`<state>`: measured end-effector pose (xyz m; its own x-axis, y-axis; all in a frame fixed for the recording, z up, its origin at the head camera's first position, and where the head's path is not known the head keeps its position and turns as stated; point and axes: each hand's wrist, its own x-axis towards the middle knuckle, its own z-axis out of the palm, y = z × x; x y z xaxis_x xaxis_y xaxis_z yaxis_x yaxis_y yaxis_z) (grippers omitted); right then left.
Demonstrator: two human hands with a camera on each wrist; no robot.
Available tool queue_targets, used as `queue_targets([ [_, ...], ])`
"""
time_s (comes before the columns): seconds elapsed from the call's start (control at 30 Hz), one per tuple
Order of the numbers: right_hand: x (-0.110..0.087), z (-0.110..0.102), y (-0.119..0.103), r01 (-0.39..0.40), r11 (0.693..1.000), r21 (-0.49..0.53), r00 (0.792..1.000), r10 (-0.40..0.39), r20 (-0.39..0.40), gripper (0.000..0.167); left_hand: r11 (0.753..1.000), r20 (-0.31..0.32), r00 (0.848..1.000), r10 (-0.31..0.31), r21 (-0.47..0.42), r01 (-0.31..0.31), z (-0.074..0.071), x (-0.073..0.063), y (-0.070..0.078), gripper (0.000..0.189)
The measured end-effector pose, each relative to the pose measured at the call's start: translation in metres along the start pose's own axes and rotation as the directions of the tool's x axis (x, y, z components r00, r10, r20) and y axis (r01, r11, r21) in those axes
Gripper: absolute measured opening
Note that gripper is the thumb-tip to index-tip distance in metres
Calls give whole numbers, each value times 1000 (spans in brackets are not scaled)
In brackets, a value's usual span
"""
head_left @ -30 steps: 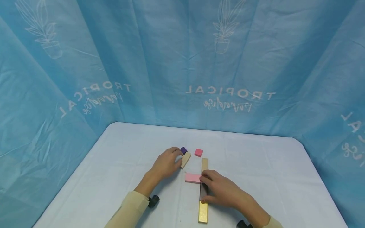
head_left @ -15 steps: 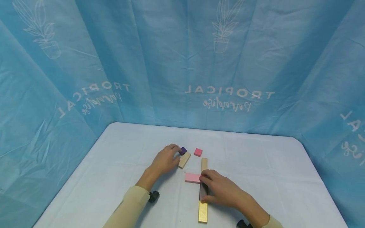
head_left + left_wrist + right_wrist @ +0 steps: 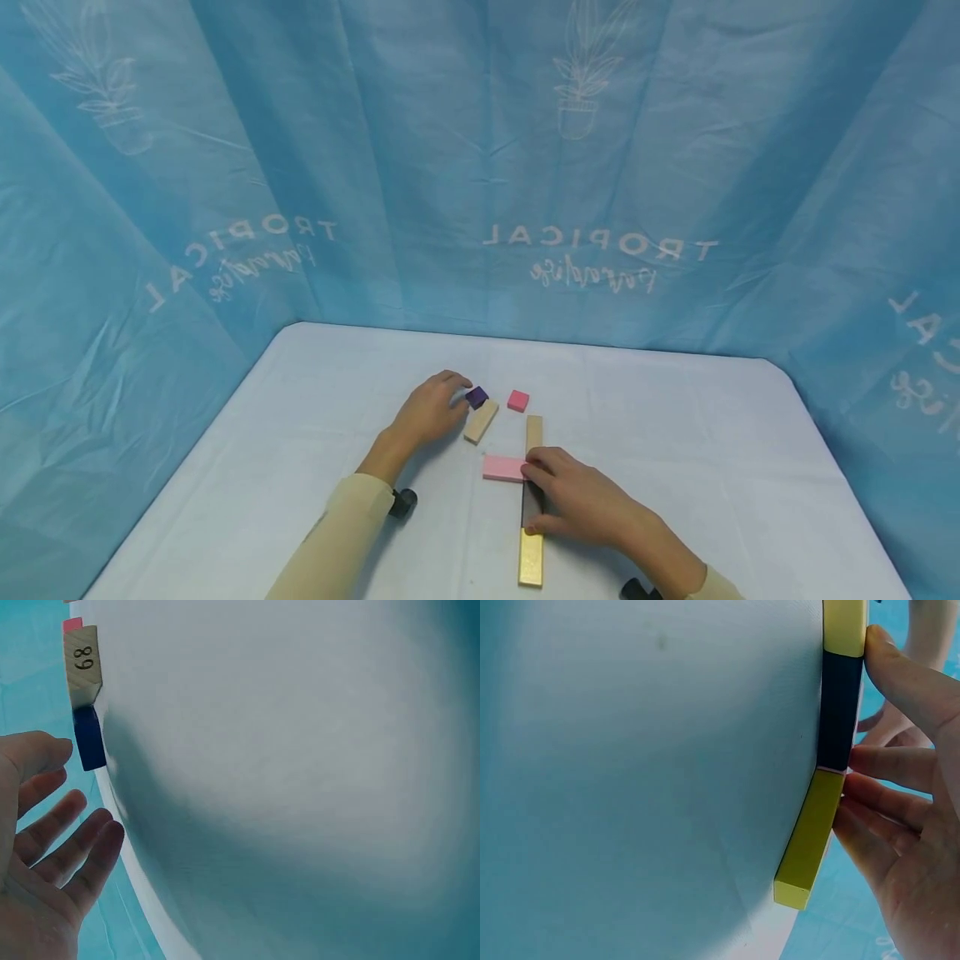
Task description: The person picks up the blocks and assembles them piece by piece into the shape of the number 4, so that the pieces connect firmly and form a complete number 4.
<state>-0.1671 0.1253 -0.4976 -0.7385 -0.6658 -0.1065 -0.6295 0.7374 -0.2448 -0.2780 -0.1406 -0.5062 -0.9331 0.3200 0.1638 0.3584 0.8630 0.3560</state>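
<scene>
My left hand (image 3: 429,407) hovers beside a small dark purple block (image 3: 477,397), its fingers spread and slightly bent with nothing held. In the left wrist view that block (image 3: 89,739) is just past the thumb tip, a narrow gap apart. A plain wooden block (image 3: 482,422), marked with a number, touches it. My right hand (image 3: 581,496) rests on a lengthwise row of blocks, thumb by the join of a gold block (image 3: 531,560) and a dark block (image 3: 532,503). Its fingertips lie near a light pink block (image 3: 503,468) and a wooden block (image 3: 534,432).
A small coral-pink block (image 3: 518,401) stands apart, right of the purple one. All of it is on a white-covered table (image 3: 660,400), with a blue curtain (image 3: 420,167) hanging behind and at both sides.
My left hand has drawn back left and slightly away from the wooden block, uncovering it and the purple block. The right hand stays in place on the row.
</scene>
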Motion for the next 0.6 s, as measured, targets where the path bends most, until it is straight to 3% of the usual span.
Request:
queue_targets([
  [0.6, -1, -1, 0, -1, 1000, 11, 1000, 1, -2, 85, 999, 91, 996, 17, -30, -15, 1, 13, 0, 35],
])
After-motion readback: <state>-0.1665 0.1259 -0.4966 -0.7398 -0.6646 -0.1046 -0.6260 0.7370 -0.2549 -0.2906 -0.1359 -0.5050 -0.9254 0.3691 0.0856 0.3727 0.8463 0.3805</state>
